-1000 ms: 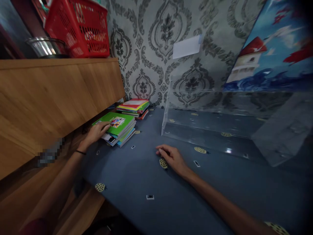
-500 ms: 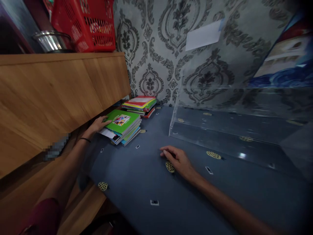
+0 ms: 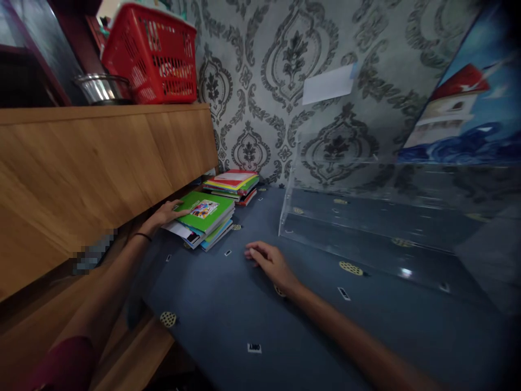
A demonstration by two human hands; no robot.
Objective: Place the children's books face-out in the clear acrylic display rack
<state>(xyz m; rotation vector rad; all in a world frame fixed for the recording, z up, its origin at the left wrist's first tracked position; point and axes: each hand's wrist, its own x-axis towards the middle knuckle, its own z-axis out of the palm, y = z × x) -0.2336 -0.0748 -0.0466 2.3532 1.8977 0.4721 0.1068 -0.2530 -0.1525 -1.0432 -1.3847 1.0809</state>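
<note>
So, left hand [image 3: 163, 213] on green book's [image 3: 217, 206] edge, broad tabletop [image 3: 207, 293] alongside.

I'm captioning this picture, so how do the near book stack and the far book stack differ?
Top: the near book stack shows a green cover with a colorful picture; the far book stack shows red and pale surfaces.
Contact: the left hand touches the near book stack; neither hand touches the far book stack.
Place: the far book stack lies closer to the patterned wall than the near book stack.
Both lie on the table.
</note>
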